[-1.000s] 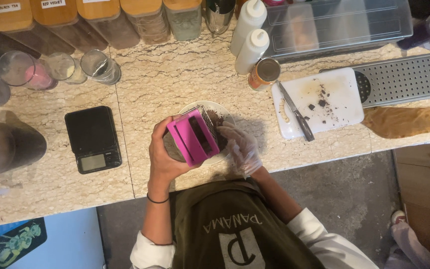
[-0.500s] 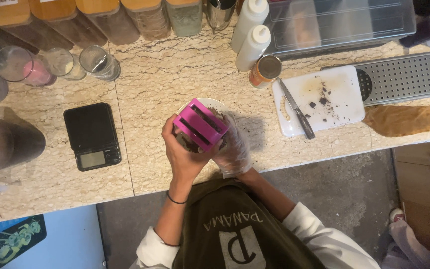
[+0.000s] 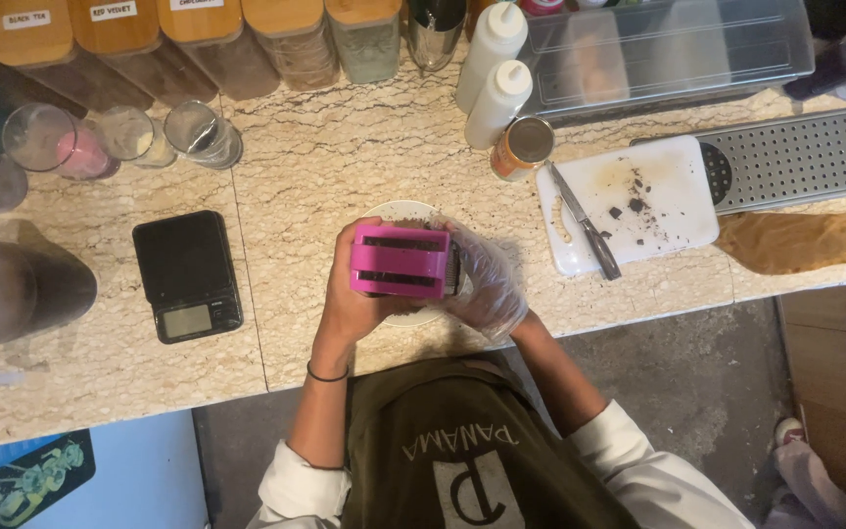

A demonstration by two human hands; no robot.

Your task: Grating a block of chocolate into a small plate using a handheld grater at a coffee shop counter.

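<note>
- Left hand (image 3: 350, 309) clenched around a pink box grater (image 3: 400, 260), held just above a white plate (image 3: 405, 211) near the counter's front edge.
- Gloved right hand (image 3: 487, 284) pressed against the grater's right end; held item hidden, cannot tell.
- Black scale (image 3: 188, 274) to the left; cutting board (image 3: 668, 211) with knife (image 3: 587, 222) and open can (image 3: 522, 147) to the right.
- Speckled stone counter (image 3: 345, 157); jars and squeeze bottles (image 3: 496, 93) lining the back.
- Bare counter between scale and plate.
</note>
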